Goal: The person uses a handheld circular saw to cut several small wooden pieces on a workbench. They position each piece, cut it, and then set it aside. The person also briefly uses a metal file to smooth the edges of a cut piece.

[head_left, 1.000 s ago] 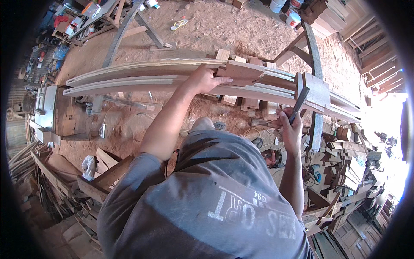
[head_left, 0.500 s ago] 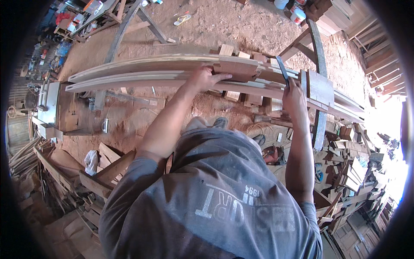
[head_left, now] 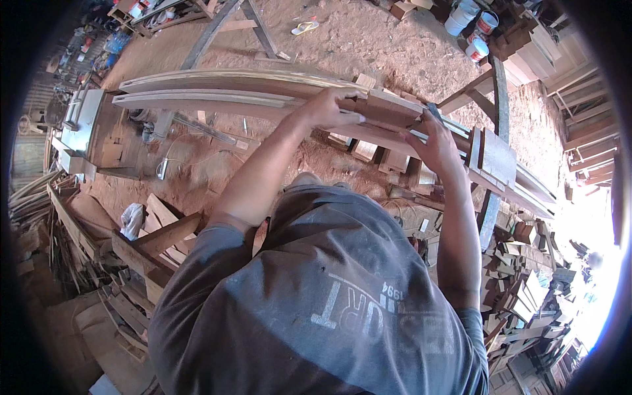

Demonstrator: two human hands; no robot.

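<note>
Several long wooden boards [head_left: 217, 99] lie side by side across the space in front of me. A short brown wooden block [head_left: 393, 110] rests over them, between my two hands. My left hand [head_left: 329, 108] closes on the block's left end, fingers over its far side and thumb at its near side. At the right end of the block is my right hand [head_left: 440, 146], its thumb stretched toward the wood. A dark, flat, blade-like tool [head_left: 432, 108] shows at its fingertips, mostly hidden by the hand, so its exact kind is unclear.
A wooden trestle [head_left: 498, 92] stands under the boards' right end, and a pale flat panel [head_left: 498, 157] sits beside it. White buckets [head_left: 463, 16] stand at the far right. Scrap wood [head_left: 526, 276] is piled at the right. A flip-flop [head_left: 305, 27] lies on the dirt floor.
The dark tool stood up plainly from my right hand before; now mostly its tip shows. My right hand has moved in toward the block. The whole view has shifted slightly.
</note>
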